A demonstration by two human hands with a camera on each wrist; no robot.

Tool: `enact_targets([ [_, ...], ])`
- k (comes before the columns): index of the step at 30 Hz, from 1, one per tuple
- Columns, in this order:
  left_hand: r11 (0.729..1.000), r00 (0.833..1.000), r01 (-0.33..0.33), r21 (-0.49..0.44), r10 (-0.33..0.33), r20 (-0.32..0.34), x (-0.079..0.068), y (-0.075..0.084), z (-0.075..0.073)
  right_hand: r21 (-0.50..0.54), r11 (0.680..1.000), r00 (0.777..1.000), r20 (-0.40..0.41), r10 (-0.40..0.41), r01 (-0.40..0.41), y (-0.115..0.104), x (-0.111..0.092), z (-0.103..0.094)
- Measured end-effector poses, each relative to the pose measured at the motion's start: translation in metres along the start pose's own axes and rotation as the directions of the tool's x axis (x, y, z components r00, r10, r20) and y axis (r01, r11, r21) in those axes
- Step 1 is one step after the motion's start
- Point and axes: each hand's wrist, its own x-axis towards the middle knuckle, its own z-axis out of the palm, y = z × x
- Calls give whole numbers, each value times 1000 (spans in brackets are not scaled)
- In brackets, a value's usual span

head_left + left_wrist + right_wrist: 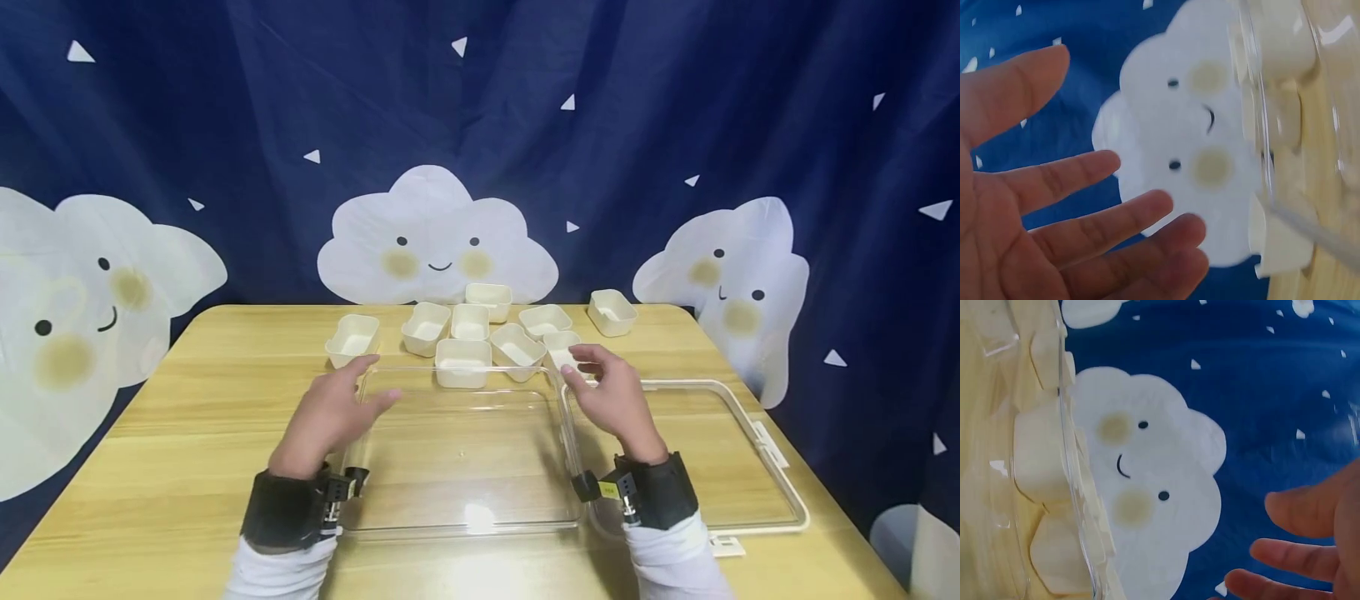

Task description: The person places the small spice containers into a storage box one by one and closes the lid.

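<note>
In the head view a large clear plastic box (450, 528) stands on the table between my two hands. My left hand (330, 417) hovers at the box's left wall, fingers spread and holding nothing. At the right side my right hand (617, 404) hovers over the box's right edge, fingers loosely bent, nothing in them. Its fingertips overlap a small cream bin (558, 346) behind. The left wrist view shows the left hand (1072, 240) with thumb and fingers apart. Fingers of the right hand (1304, 559) show at the edge of the right wrist view, apart from the box rim (1075, 487).
A clear lid with a white rim (765, 528) and white clips lies right of the box, partly under the right forearm. Several small cream bins (463, 371) stand loosely grouped behind the box, one (612, 313) farther right. A blue curtain (450, 108) with clouds hangs behind the table (187, 467).
</note>
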Motion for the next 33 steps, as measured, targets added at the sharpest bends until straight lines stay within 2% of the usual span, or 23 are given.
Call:
enact_targets([
  [5, 999, 999, 29, -25, -28, 36, 1, -24, -8, 103, 993, 994, -76, 72, -64, 11, 8, -3],
  [11, 992, 991, 104, -69, -97, 94, 1, -49, -12, 145, 975, 979, -87, 184, -170, 24, 19, -4],
  [15, 964, 971, 194, -184, -162, 175, 1, -59, -10, 172, 953, 964, -54, 260, -248, 36, 29, -4],
  [18, 936, 957, 237, -259, -179, 230, 3, -65, -5, 204, 926, 945, -8, 327, -318, 45, 36, -5],
  [20, 924, 952, 248, -291, -177, 250, 6, -67, -1, 221, 902, 927, 25, 374, -371, 50, 40, -5],
  [25, 914, 945, 253, -318, -163, 284, 14, -71, 8, 243, 850, 883, 98, 458, -468, 62, 50, -3],
  [28, 906, 941, 265, -331, -168, 294, 17, -73, 10, 253, 830, 868, 133, 479, -497, 69, 55, 0],
  [33, 898, 945, 266, -349, -171, 280, 20, -75, 15, 232, 816, 849, 159, 505, -529, 82, 59, 7],
])
